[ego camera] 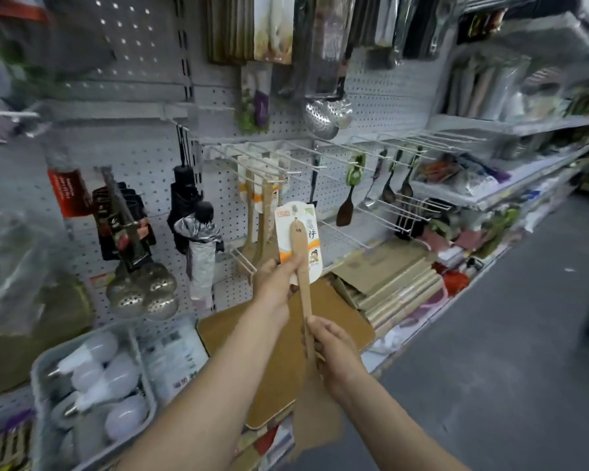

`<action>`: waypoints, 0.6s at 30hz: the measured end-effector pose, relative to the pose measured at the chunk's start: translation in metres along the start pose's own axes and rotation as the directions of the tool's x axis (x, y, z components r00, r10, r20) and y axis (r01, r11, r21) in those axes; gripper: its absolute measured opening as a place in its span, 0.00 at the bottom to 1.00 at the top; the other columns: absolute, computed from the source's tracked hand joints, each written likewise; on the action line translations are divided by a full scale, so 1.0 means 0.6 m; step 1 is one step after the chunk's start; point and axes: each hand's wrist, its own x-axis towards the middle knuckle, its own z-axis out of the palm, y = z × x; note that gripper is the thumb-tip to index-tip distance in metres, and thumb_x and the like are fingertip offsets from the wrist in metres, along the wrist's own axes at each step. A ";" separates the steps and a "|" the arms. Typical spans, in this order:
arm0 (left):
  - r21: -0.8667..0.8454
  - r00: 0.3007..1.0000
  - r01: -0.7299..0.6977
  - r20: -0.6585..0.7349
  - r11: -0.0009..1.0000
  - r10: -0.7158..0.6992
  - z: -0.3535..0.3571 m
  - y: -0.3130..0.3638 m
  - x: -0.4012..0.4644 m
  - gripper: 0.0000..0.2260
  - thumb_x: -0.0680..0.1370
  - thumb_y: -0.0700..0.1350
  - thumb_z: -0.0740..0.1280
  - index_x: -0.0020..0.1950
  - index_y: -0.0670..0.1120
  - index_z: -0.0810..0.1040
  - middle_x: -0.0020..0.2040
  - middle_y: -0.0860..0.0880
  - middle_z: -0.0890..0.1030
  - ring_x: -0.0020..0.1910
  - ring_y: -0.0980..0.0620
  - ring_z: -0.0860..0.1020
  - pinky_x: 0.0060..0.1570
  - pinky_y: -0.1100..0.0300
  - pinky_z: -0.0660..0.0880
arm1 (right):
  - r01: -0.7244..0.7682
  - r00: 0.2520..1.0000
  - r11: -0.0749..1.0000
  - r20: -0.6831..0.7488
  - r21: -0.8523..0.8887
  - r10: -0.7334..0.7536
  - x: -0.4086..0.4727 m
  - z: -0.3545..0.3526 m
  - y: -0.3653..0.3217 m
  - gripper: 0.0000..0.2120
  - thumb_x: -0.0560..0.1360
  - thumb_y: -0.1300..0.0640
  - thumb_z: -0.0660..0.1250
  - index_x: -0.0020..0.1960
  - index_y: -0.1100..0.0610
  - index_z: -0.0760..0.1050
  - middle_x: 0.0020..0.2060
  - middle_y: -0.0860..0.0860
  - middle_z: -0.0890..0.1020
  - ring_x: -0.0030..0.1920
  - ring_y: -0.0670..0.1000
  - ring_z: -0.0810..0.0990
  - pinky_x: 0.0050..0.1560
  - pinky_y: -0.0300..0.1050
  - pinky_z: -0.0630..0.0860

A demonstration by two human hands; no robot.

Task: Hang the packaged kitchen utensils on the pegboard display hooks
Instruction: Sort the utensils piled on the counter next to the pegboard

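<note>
Mid-hang, I judge: left hand (275,282) pinches card (295,241); right hand (334,351) grips wooden spatula (305,300); next, thread card's hole onto hook (281,171).

Both forearms extend forward and upward from the lower edge of view, bare to the elbow. Left hand (275,283) is raised higher, fingers curled, thumb and fingers pinching the wooden spatula (303,283) at its carded upper handle. Right hand (334,351) sits lower and nearer, fingers wrapped round the same handle further down. The hands are near each other, not touching.
</note>
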 end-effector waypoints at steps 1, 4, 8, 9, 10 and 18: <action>0.003 1.000 -0.005 -0.001 1.000 0.005 0.016 0.004 0.009 0.04 0.77 0.43 0.74 0.47 0.46 0.80 0.46 0.47 0.84 0.43 0.50 0.80 0.40 0.57 0.74 | -0.005 1.000 1.000 0.007 0.017 0.005 0.014 -0.006 -0.007 0.07 0.79 0.53 0.71 0.51 0.57 0.83 0.37 0.52 0.81 0.35 0.48 0.78 0.36 0.40 0.74; -0.001 1.000 -0.026 -0.011 1.000 0.026 0.061 0.008 0.036 0.03 0.78 0.43 0.73 0.47 0.47 0.80 0.47 0.48 0.84 0.44 0.50 0.80 0.42 0.57 0.73 | 0.000 0.999 0.998 0.036 0.059 -0.002 0.061 -0.025 -0.030 0.08 0.78 0.54 0.72 0.52 0.57 0.83 0.37 0.52 0.82 0.36 0.49 0.78 0.39 0.43 0.74; -0.046 0.994 -0.071 -0.091 0.996 0.067 0.110 0.007 0.071 0.03 0.77 0.42 0.73 0.48 0.47 0.81 0.50 0.47 0.85 0.49 0.48 0.80 0.44 0.56 0.75 | -0.006 0.990 0.999 0.143 0.050 -0.001 0.123 -0.061 -0.070 0.06 0.78 0.54 0.72 0.51 0.57 0.83 0.38 0.51 0.82 0.37 0.49 0.78 0.39 0.43 0.73; -0.051 0.990 -0.081 -0.124 0.995 0.074 0.119 0.006 0.080 0.03 0.77 0.42 0.73 0.49 0.47 0.81 0.51 0.46 0.85 0.49 0.48 0.81 0.44 0.56 0.75 | -0.015 0.985 0.999 0.175 0.042 0.007 0.136 -0.070 -0.079 0.06 0.78 0.55 0.71 0.51 0.57 0.83 0.37 0.51 0.82 0.36 0.49 0.78 0.37 0.42 0.72; -0.061 0.985 -0.089 -0.155 0.994 0.078 0.129 0.005 0.087 0.03 0.77 0.42 0.73 0.49 0.46 0.81 0.52 0.46 0.85 0.49 0.47 0.81 0.44 0.55 0.76 | -0.023 0.979 0.999 0.204 0.034 0.015 0.149 -0.078 -0.089 0.06 0.79 0.55 0.71 0.51 0.57 0.83 0.37 0.51 0.82 0.35 0.48 0.77 0.35 0.41 0.72; -0.129 0.939 -0.137 -0.333 0.982 0.087 0.194 -0.005 0.115 0.03 0.78 0.40 0.72 0.48 0.45 0.79 0.49 0.45 0.84 0.44 0.48 0.80 0.43 0.54 0.78 | -0.081 0.941 0.997 0.329 -0.007 0.079 0.232 -0.129 -0.136 0.04 0.77 0.56 0.73 0.48 0.57 0.84 0.38 0.54 0.83 0.34 0.49 0.77 0.34 0.40 0.73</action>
